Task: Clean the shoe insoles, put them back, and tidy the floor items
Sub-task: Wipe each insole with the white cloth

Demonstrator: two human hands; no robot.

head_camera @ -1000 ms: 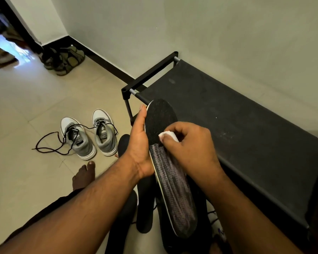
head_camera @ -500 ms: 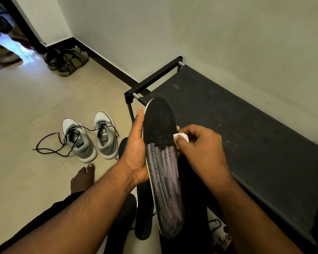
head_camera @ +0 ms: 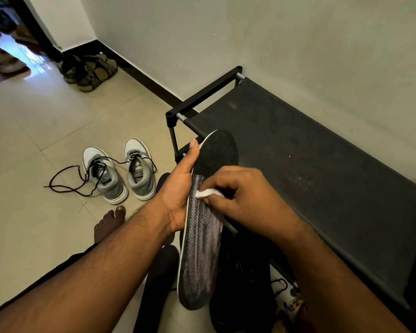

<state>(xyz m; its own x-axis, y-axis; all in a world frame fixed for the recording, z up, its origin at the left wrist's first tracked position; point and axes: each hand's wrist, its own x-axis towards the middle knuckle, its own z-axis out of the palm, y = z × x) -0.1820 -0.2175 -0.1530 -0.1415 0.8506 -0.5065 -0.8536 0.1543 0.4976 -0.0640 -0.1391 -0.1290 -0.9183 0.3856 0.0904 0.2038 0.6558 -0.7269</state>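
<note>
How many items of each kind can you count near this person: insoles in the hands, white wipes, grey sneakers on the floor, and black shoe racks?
Insole in the left hand: 1
White wipe pinched by the right hand: 1
Grey sneakers: 2
Black shoe rack: 1
Total: 5
</note>
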